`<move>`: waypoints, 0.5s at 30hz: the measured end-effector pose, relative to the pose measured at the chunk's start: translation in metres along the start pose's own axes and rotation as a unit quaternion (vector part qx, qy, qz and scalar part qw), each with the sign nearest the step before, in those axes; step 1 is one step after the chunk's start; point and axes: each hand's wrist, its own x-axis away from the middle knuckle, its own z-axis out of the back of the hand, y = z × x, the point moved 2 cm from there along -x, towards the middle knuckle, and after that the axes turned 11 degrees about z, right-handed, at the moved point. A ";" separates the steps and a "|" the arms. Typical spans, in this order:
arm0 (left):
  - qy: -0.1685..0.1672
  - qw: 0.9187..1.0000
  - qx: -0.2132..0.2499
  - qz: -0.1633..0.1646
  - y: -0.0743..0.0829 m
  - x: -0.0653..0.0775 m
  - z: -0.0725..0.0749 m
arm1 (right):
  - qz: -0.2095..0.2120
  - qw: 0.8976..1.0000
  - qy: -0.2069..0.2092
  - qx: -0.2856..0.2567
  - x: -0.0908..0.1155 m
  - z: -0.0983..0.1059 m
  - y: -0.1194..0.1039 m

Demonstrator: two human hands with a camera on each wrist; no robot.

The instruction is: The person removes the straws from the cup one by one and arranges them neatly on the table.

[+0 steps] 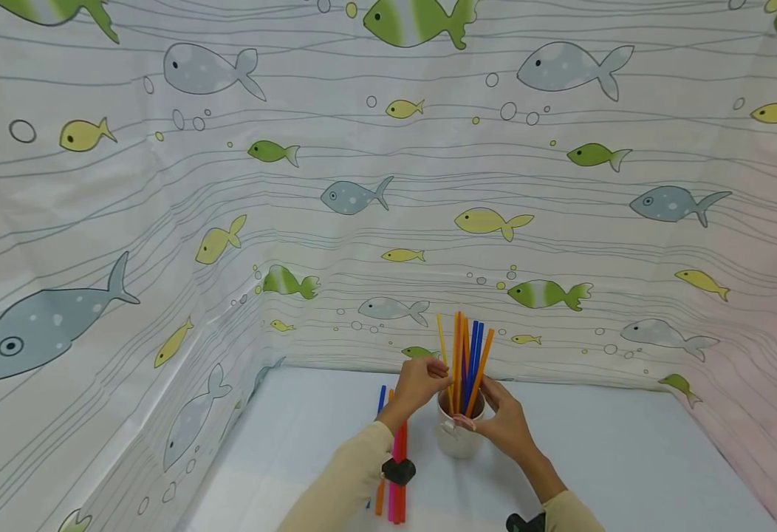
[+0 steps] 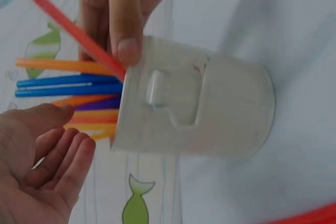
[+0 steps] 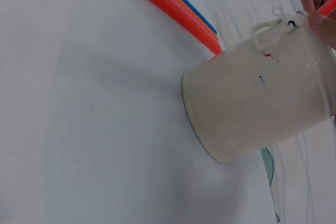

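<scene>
A cream mug (image 1: 458, 441) with a small handle stands upright, holding orange, yellow, blue and purple straws (image 1: 473, 362). My right hand (image 1: 507, 423) grips its rim from the right, with the thumb at the near side and the other fingers behind. My left hand (image 1: 420, 386) is at the left of the mug's mouth. In the left wrist view, the left thumb and loosely bent fingers (image 2: 79, 166) lie close about the straws, and no firm pinch shows. One orange-red straw (image 2: 68, 24) leans out past the right thumb.
Left of the mug, blue, orange, pink and red straws (image 1: 399, 502) lie side by side on the white table (image 1: 628, 458), partly under the left forearm. A fish-patterned cloth (image 1: 561, 244) rises behind the table and along both sides.
</scene>
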 end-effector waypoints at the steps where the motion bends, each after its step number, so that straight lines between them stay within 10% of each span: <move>1: -0.005 1.000 0.000 -0.001 0.001 0.000 -0.003 | -0.003 1.000 -0.001 0.002 0.000 0.000 -0.001; 15: -0.042 0.999 0.013 -0.008 0.004 0.003 -0.039 | 0.001 1.000 -0.008 -0.011 0.001 0.001 0.003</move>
